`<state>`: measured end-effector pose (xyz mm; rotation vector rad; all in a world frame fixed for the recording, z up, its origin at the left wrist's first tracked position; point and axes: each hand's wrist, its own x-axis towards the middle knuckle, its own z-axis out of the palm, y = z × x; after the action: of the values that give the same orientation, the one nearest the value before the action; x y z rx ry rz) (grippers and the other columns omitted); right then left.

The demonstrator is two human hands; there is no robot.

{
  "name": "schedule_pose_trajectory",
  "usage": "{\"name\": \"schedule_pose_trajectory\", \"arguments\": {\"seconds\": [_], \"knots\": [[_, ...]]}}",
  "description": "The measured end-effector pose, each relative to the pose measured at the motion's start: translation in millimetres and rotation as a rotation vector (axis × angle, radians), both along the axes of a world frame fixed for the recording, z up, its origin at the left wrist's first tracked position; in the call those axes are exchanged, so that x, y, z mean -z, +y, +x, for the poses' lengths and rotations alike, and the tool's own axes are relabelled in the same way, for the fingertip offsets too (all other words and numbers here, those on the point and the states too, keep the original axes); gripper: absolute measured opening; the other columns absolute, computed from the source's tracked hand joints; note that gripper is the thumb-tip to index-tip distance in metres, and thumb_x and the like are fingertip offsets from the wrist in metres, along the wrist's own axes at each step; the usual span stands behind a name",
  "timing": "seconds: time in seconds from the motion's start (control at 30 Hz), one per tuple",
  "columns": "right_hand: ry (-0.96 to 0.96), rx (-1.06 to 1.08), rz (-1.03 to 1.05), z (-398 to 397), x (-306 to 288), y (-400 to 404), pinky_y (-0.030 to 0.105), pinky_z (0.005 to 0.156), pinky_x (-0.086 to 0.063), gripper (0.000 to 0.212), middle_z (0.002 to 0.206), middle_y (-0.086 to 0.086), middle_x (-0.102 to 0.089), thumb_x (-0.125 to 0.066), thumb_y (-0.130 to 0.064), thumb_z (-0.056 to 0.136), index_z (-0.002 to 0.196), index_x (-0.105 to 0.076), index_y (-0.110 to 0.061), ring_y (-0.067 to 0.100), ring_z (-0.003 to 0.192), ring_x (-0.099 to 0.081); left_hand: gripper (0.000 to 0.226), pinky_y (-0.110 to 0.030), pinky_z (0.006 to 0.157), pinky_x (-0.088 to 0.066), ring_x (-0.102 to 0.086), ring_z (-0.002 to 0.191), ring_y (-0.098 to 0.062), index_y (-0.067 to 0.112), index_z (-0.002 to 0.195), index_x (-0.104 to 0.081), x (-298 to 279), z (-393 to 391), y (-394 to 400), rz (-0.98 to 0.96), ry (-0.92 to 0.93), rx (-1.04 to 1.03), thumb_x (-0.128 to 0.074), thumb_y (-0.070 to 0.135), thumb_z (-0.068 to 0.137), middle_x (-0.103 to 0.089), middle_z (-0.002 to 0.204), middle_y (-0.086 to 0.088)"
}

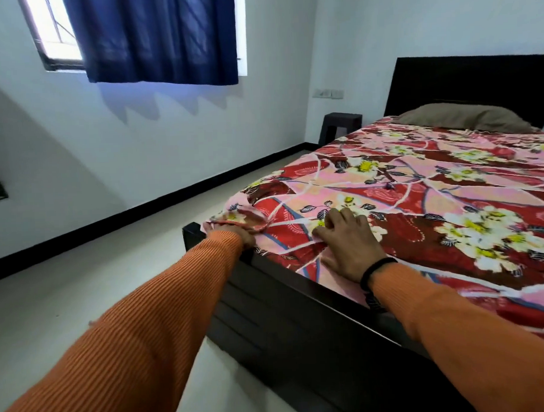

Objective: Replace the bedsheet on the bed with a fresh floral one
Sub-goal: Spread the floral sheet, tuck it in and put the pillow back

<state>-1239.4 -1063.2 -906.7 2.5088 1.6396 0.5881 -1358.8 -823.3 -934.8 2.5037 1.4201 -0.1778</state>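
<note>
A red and pink floral bedsheet (418,194) covers the mattress of a dark wooden bed (287,322). My left hand (245,237) is at the bed's near left corner, fingers closed on the bunched sheet corner there, mostly hidden by cloth and my orange sleeve. My right hand (346,243) lies palm down on the sheet close to the foot edge, fingers spread and slightly curled, pressing the fabric. A brown pillow (465,117) rests at the head of the bed against the dark headboard (476,81).
A small dark bedside table (342,124) stands by the far wall. A window with a blue curtain (154,37) is on the left wall. Pale floor (112,273) runs along the bed's left side and foot.
</note>
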Motion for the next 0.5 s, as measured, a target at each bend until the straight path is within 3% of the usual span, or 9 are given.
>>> {"name": "schedule_pose_trajectory", "arguments": {"seconds": [0.07, 0.17, 0.23, 0.3, 0.33, 0.37, 0.43, 0.5], "knots": [[0.063, 0.006, 0.036, 8, 1, 2, 0.050, 0.112, -0.031, 0.064, 0.154, 0.001, -0.034, -0.074, -0.049, 0.083, 0.141, -0.048, -0.038, 0.029, 0.140, -0.030, 0.099, -0.065, 0.121, -0.016, -0.034, 0.148, -0.035, 0.039, 0.152, -0.033, 2, 1, 36, 0.054, -0.036, -0.094, -0.059, 0.086, 0.069, -0.041, 0.159, -0.004], [0.238, -0.017, 0.059, 22, 4, -1, 0.045, 0.118, -0.025, 0.076, 0.160, -0.007, -0.034, -0.079, -0.044, 0.079, 0.147, -0.045, -0.044, 0.025, 0.145, -0.029, 0.086, -0.047, 0.111, -0.044, -0.059, 0.126, -0.030, 0.032, 0.131, -0.060, 37, 20, 142, 0.015, -0.274, -0.219, -0.059, 0.084, 0.063, -0.063, 0.139, -0.003], [0.310, -0.049, 0.031, 29, 4, -2, 0.044, 0.119, -0.024, 0.080, 0.161, -0.008, -0.035, -0.081, -0.047, 0.076, 0.148, -0.045, -0.044, 0.025, 0.146, -0.030, 0.049, -0.038, 0.079, -0.058, -0.066, 0.098, -0.029, 0.015, 0.115, -0.063, -2, -6, 107, -0.054, -0.403, -0.278, -0.061, 0.053, 0.084, -0.068, 0.115, -0.013], [0.381, -0.066, 0.015, 34, 1, 0, 0.045, 0.120, -0.025, 0.088, 0.160, -0.007, -0.037, -0.082, -0.060, 0.068, 0.147, -0.047, -0.043, 0.025, 0.146, -0.031, 0.017, -0.032, 0.050, -0.048, -0.058, 0.070, -0.025, 0.005, 0.103, -0.058, -29, -18, 75, -0.002, -0.384, -0.286, -0.057, 0.022, 0.098, -0.059, 0.084, -0.015], [0.410, -0.065, 0.007, 36, -1, 0, 0.045, 0.121, -0.024, 0.095, 0.160, -0.006, -0.037, -0.080, -0.069, 0.062, 0.147, -0.048, -0.042, 0.025, 0.146, -0.031, 0.017, -0.029, 0.050, -0.045, -0.054, 0.065, -0.023, 0.005, 0.096, -0.060, -36, -17, 68, 0.028, -0.364, -0.302, -0.058, 0.021, 0.099, -0.056, 0.077, -0.013], [0.435, -0.061, -0.003, 36, -2, 0, 0.045, 0.122, -0.023, 0.101, 0.161, -0.006, -0.037, -0.074, -0.077, 0.056, 0.147, -0.048, -0.043, 0.025, 0.147, -0.030, 0.020, -0.028, 0.062, -0.044, -0.056, 0.069, -0.023, 0.008, 0.095, -0.064, -44, -18, 57, 0.081, -0.332, -0.331, -0.060, 0.027, 0.097, -0.060, 0.079, -0.012], [0.472, -0.076, -0.006, 38, -1, -1, 0.046, 0.122, -0.021, 0.109, 0.161, -0.007, -0.035, -0.069, -0.086, 0.049, 0.148, -0.047, -0.044, 0.024, 0.148, -0.028, 0.031, -0.042, 0.091, -0.041, -0.062, 0.100, -0.031, 0.017, 0.117, -0.065, -38, -13, 45, 0.299, -0.311, -0.182, -0.056, 0.037, 0.095, -0.069, 0.105, -0.013], [0.513, -0.089, -0.004, 39, -1, -2, 0.047, 0.123, -0.020, 0.107, 0.163, -0.008, -0.032, -0.079, -0.082, 0.052, 0.148, -0.046, -0.045, 0.023, 0.150, -0.025, 0.045, -0.051, 0.102, -0.040, -0.060, 0.115, -0.035, 0.023, 0.140, -0.047, -24, -1, 35, 0.231, -0.350, -0.020, -0.042, 0.042, 0.100, -0.067, 0.125, -0.015]]}}
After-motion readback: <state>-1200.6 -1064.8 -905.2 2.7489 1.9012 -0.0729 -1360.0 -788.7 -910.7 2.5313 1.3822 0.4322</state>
